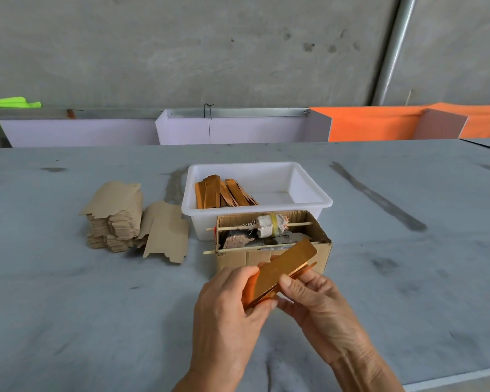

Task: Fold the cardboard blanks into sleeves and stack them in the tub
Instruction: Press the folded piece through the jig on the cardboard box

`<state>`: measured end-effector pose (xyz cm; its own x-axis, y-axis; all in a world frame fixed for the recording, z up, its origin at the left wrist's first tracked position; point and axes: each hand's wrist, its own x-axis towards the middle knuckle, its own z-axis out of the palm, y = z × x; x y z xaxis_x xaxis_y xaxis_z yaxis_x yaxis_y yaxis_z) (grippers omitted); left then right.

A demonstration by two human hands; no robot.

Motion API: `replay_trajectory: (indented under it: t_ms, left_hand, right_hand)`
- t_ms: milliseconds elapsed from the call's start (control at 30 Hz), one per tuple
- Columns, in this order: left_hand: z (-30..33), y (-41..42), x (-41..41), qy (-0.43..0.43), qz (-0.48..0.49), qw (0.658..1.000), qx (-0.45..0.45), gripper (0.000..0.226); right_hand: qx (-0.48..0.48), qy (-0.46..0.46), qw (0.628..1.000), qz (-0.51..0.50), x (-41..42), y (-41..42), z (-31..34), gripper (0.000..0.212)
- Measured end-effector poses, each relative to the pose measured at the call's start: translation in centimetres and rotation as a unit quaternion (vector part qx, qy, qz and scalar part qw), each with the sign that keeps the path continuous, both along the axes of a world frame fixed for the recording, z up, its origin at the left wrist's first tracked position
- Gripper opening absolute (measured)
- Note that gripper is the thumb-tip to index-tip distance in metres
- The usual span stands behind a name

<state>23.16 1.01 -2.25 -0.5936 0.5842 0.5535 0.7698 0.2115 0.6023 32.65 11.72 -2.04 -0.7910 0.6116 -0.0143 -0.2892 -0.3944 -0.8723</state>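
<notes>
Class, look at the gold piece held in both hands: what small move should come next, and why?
Probably press the fold shut. Both the left hand and the right hand pinch the gold sleeve, and its far end still gapes, one flap standing apart. Once flat, it can join the folded sleeves leaning in the left part of the white tub, behind the cardboard box.

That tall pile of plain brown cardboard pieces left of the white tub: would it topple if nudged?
Probably. The stack of blanks looks uneven, with edges jutting out and one loose blank leaning against it. The thin sheets would likely slide apart rather than fall as a block.
</notes>
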Motion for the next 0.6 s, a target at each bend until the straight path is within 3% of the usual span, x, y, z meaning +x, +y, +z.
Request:
replay_trajectory:
  t_ms: [100, 200, 267, 367, 500, 600]
  left_hand:
    - [0.1, 0.1, -0.4, 0.014, -0.018, 0.999, -0.026, 0.053]
    - [0.2, 0.0, -0.8, -0.107, -0.035, 0.994, 0.014, 0.053]
    - [0.2, -0.1, -1.1, -0.247, -0.028, 0.968, 0.037, 0.043]
    - [0.0, -0.1, -1.6, -0.424, -0.043, 0.903, 0.047, 0.028]
    - [0.0, -0.3, -1.8, -0.506, -0.069, 0.859, 0.043, 0.02]
    - [0.3, -0.3, -1.8, -0.532, -0.061, 0.843, 0.05, 0.02]
  right_hand:
    - [-0.003, -0.041, 0.999, -0.034, -0.1, -0.1, 0.2, 0.02]
    - [-0.034, -0.063, 0.996, -0.056, -0.3, -0.1, 0.2, 0.011]
    - [-0.054, -0.077, 0.993, -0.065, -0.3, -0.1, 0.2, 0.009]
    - [-0.074, -0.104, 0.989, -0.073, -0.3, -0.1, 0.2, 0.008]
    - [-0.081, -0.121, 0.986, -0.079, -0.5, -0.3, 0.3, 0.01]
    - [-0.08, -0.129, 0.985, -0.085, -0.7, -0.2, 0.5, 0.012]
